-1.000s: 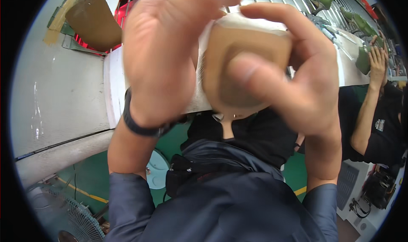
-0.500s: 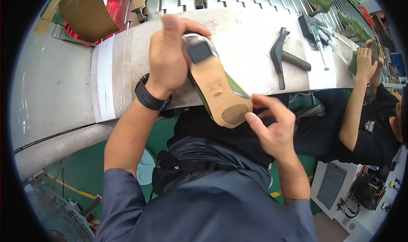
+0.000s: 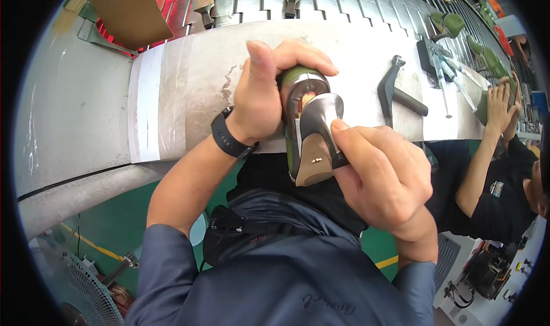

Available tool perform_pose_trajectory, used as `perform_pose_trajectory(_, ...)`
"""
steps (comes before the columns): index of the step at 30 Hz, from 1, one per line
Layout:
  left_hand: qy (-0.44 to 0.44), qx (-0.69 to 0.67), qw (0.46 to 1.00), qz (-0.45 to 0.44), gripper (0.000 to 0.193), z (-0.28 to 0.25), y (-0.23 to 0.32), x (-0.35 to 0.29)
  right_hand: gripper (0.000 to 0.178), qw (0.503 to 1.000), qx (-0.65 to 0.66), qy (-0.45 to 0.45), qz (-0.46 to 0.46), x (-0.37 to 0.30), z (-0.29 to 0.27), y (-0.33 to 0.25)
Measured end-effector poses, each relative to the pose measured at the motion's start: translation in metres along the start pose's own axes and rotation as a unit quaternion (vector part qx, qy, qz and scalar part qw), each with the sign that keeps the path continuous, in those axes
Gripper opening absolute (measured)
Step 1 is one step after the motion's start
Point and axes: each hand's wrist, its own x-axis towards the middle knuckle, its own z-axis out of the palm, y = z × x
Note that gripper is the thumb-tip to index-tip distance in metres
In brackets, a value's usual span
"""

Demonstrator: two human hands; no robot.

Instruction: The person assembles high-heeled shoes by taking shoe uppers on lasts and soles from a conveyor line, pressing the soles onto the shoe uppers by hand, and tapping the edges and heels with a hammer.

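A green high-heeled shoe [image 3: 294, 164] with a tan sole is held over the front edge of the workbench, its back end toward the far side. My left hand [image 3: 260, 91] is wrapped round the back of the shoe, thumb pointing up. The shiny grey heel [image 3: 321, 115] stands out from the sole, and my right hand [image 3: 381, 171] pinches its dark narrow end. Between the heel's wide top and the back of the shoe, a gap shows some tan material. A black-handled hammer [image 3: 395, 94] lies on the bench to the right of the shoe.
Several syringes [image 3: 452, 80] lean at a dark block on the workbench [image 3: 200, 91]. Beyond runs a slatted metal conveyor [image 3: 344, 2] carrying shoe parts. At the right, a co-worker [image 3: 492, 183] handles a green shoe. A fan [image 3: 80, 286] stands at lower left.
The shoe has tilted so its heel now shows from the side and back. My right hand has moved from the toe end to the heel's narrow end.
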Motion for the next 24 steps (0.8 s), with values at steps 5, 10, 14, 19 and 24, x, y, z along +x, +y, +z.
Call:
perform_pose_trajectory(5,-0.007,0.033,0.999,0.002,0.115,-0.002,0.001,0.001,0.033,1.000,-0.017,0.013,-0.008,-0.001,0.019,0.005)
perform_pose_trajectory(10,-0.007,0.044,0.999,0.016,0.114,0.000,0.000,0.001,0.033,1.000,-0.015,0.024,-0.013,-0.004,0.028,0.009)
perform_pose_trajectory(14,-0.007,0.063,0.998,0.024,0.113,-0.001,0.003,0.002,0.031,0.999,-0.019,0.049,-0.013,-0.005,0.033,0.010)
perform_pose_trajectory(19,-0.013,0.076,0.997,0.022,0.115,-0.001,0.004,0.003,0.026,0.998,-0.029,0.053,-0.008,-0.005,0.032,0.007)
perform_pose_trajectory(24,-0.013,0.049,0.998,0.049,0.103,-0.002,0.000,0.002,0.054,0.999,-0.020,-0.004,0.036,-0.007,0.025,-0.001)
